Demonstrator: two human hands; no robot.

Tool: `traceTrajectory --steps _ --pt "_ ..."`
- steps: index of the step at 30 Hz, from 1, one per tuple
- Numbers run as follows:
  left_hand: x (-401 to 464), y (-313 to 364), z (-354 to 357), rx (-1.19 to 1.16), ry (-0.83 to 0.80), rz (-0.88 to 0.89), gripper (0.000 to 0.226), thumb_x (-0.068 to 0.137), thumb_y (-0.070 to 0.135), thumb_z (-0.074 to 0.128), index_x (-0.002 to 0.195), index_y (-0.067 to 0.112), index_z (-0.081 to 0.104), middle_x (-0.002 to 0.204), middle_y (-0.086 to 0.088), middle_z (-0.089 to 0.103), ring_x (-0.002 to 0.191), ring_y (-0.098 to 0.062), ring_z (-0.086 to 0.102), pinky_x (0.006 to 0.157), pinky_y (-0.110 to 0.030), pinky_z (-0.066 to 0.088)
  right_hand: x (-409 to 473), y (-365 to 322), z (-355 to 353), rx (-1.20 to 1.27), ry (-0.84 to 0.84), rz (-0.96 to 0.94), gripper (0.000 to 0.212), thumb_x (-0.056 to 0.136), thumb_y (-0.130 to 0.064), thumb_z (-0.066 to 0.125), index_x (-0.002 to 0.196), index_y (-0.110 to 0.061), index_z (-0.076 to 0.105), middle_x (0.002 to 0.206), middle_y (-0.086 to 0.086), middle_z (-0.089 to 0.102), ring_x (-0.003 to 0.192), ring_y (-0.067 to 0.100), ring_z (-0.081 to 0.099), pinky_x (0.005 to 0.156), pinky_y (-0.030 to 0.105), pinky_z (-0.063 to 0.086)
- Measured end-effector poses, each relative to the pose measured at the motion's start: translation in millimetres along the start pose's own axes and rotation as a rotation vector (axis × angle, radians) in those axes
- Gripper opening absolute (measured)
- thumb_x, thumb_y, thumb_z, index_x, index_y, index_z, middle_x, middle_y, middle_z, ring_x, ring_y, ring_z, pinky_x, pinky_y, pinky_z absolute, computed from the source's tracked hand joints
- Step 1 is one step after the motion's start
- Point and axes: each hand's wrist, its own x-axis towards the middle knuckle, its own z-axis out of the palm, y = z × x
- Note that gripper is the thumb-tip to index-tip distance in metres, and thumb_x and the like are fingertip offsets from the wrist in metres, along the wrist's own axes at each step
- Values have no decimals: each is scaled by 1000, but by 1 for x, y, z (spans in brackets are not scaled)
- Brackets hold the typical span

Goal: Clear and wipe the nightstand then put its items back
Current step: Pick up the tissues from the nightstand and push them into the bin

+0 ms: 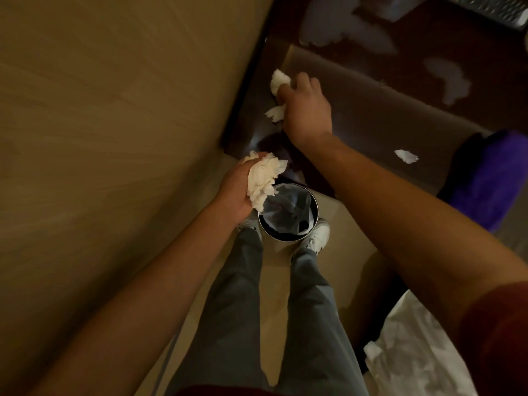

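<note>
The left hand (237,192) is clenched around a bundle of crumpled tissues (264,180) and holds it just above the rim of the small round bin (288,212), which stands on the floor between the person's feet. I judge that this bundle should drop only when it is fully over the opening, because now part of it hangs outside the rim on the left.

On the right of it, the right hand (305,108) presses on another tissue (278,92) at the near left corner of the dark nightstand (371,115). The fingers close on this tissue, with white paper showing above and below them.

Further right, a small scrap of tissue (405,156) lies alone on the nightstand top, well apart from both hands. For a good result, it seems wise to gather this scrap too before wiping, so that the surface is really free.
</note>
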Motion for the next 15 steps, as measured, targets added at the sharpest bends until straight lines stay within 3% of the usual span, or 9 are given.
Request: traceTrajectory --steps 4,8,11,15 --pt "0 -3 1 2 4 14 15 98 22 59 111 15 63 115 -3 69 107 -15 66 71 -29 57 -6 5 -5 71 90 18 30 92 -5 53 121 -9 58 124 16 53 108 34 54 69 35 36" --pt "1 -8 0 15 18 -8 16 99 22 58 112 14 63 114 -3 69 109 -16 64 73 -31 57 -5 2 -14 195 198 21 45 87 -3 57 131 -12 58 130 14 53 115 31 56 75 36 48" --pt "3 -10 -1 19 -6 -5 12 98 22 59 107 18 65 100 1 72 92 -12 71 69 -29 58 12 -3 -18 180 188 5 63 89 -3 62 148 -20 47 151 12 43 133 30 50 88 35 51" --pt "9 -8 -5 13 -27 -5 11 100 17 55 103 21 65 91 6 73 80 -9 72 66 -27 58 36 -8 -10 80 18 42 59 97 -24 66 152 -22 44 160 14 32 141 35 40 106 43 49"
